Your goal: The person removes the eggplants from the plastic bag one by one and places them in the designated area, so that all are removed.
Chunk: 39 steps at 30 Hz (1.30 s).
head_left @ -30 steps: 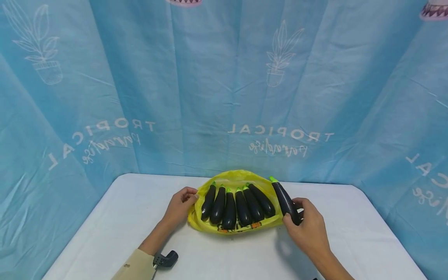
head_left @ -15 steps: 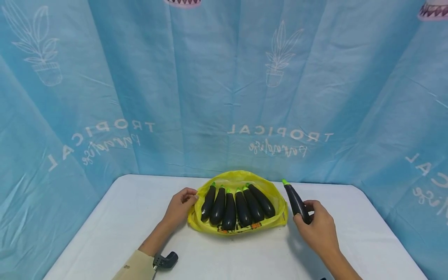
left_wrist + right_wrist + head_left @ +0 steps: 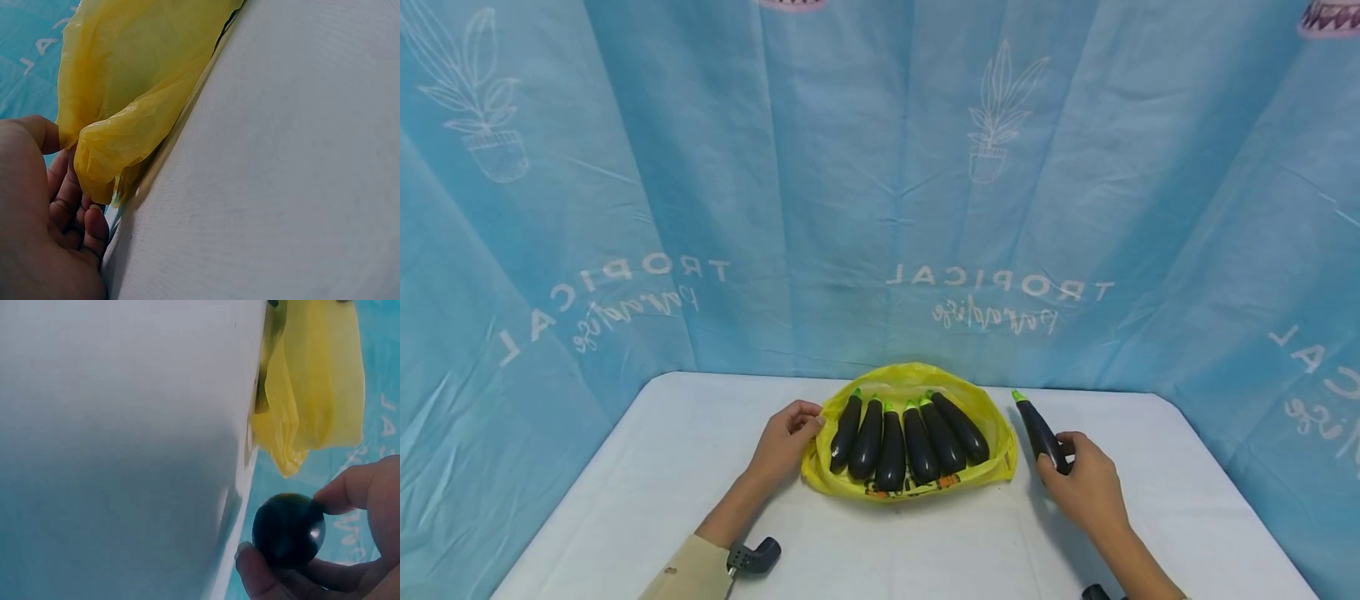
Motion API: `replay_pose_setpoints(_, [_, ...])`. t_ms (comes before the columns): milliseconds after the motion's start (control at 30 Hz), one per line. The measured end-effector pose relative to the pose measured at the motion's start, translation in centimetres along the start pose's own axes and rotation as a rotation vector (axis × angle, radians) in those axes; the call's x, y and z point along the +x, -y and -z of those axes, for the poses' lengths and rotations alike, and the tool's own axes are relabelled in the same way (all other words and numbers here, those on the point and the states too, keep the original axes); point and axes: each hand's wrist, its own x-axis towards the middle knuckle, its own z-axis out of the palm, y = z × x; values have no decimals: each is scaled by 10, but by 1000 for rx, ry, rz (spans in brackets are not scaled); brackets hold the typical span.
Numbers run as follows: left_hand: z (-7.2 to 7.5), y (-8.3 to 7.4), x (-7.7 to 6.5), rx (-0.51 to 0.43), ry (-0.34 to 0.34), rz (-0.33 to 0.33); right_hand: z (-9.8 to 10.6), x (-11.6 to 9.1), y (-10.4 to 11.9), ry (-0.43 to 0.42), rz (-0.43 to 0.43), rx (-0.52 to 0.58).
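Note:
A yellow plastic bag (image 3: 910, 377) lies with its mouth spread on the white table, holding several dark eggplants (image 3: 891, 450) side by side, green stem ends toward the back. My left hand (image 3: 784, 446) pinches the bag's left edge; in the left wrist view, thumb and fingers grip the gathered yellow plastic (image 3: 119, 147). To the right of the bag, my right hand (image 3: 1086, 479) holds a single eggplant (image 3: 1037, 429) by its rounded lower end, its green tip pointing back and left. The right wrist view shows that round end (image 3: 289, 530) between thumb and fingers.
The white tabletop (image 3: 910, 550) ends at a blue curtain (image 3: 850, 208) printed with plants and lettering. A dark wrist device (image 3: 756, 557) sits at the left sleeve, another (image 3: 1097, 592) near the right forearm.
My right hand has carried the eggplant rightward, away from over the bag's right edge, and then slightly lower. The left hand keeps its pinch on the bag.

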Motion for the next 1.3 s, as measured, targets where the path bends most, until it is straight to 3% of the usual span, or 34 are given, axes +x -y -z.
replay_pose_setpoints(1300, [0,0,1,-16,2,-7,-5,13,-16,44,-20,-45])
